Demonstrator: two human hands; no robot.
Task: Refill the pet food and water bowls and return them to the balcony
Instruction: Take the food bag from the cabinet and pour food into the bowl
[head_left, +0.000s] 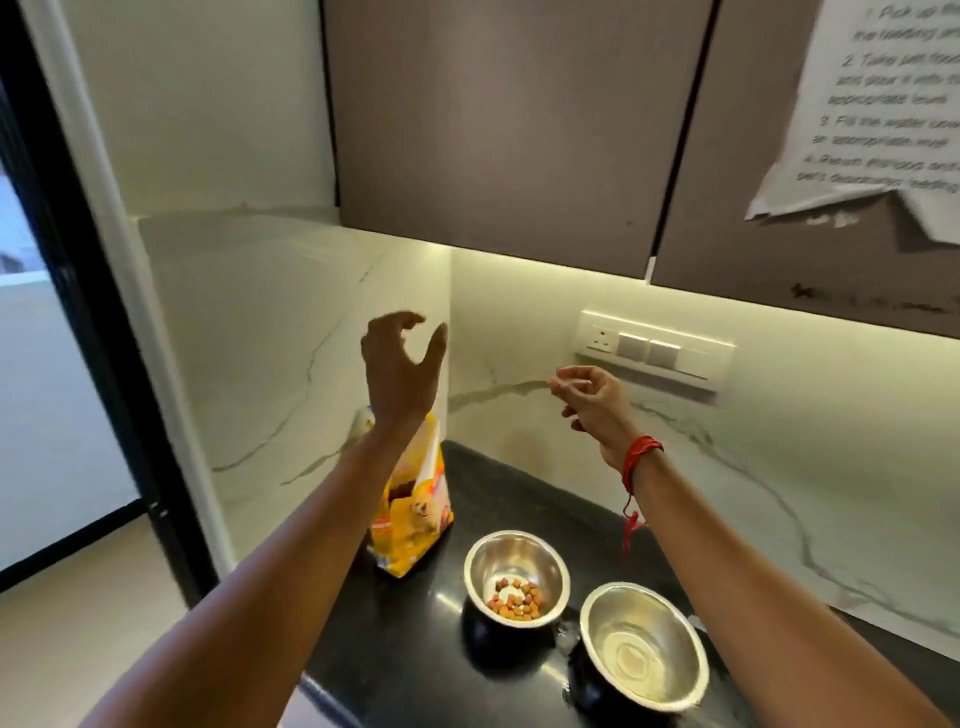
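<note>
Food bag (422, 512) upright on counter (415, 649), long axis vertical, mouth up

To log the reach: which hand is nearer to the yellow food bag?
Left. The left hand is raised just above the food bag; the right hand is raised farther right, over the counter.

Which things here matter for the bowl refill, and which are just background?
Job:
- yellow pet food bag
- steel bowl with kibble
- second steel bowl, no kibble
- black counter they stand on

Background:
- wall socket and switches
- upper cabinets
- red wrist thread
</note>
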